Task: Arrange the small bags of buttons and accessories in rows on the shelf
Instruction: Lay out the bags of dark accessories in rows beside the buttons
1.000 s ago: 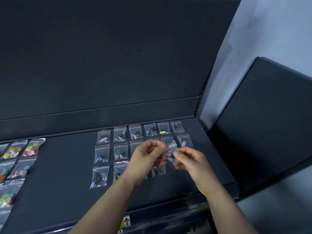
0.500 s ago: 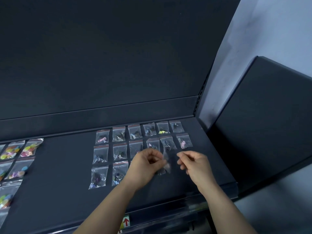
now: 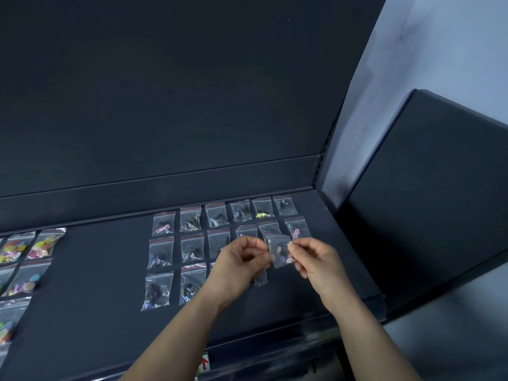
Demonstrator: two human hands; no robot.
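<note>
**Both Hands Pinching One Small Bag Above the Shelf**

The dark back panel (image 3: 165, 92) fills the upper part of the view. Below it, the dark shelf (image 3: 82, 312) runs from left to right. A second dark unit (image 3: 426, 202) stands to the right, against a pale wall (image 3: 453, 37).

The sorted bags (image 3: 192, 247) lie flat on the right half of the shelf in three rows. The back row holds six bags. The bag at its left end (image 3: 163, 226) contains a pink piece. The fifth bag along (image 3: 262, 210) contains a yellow-green piece. The hands partly cover the middle and front rows, so the count there cannot be told. A separate group of larger bags with bright buttons (image 3: 41, 246) lies at the far left, well apart from the three rows.

The left hand (image 3: 236, 268) and the right hand (image 3: 319, 265) are raised over the right end of the rows, close together. Both hands are closed in a pinch. The left fingertips (image 3: 262, 247) grip the left edge of a clear held bag (image 3: 279, 253). The right fingertips (image 3: 292, 244) grip its upper right corner. The remaining fingers of each hand are curled inward.

The held bag hangs roughly upright between the two hands, clear of the shelf, in front of the middle row. Small dark and pale pieces sit inside it.

A label with a red arrow (image 3: 204, 362) is fixed to the front edge of the shelf.
</note>
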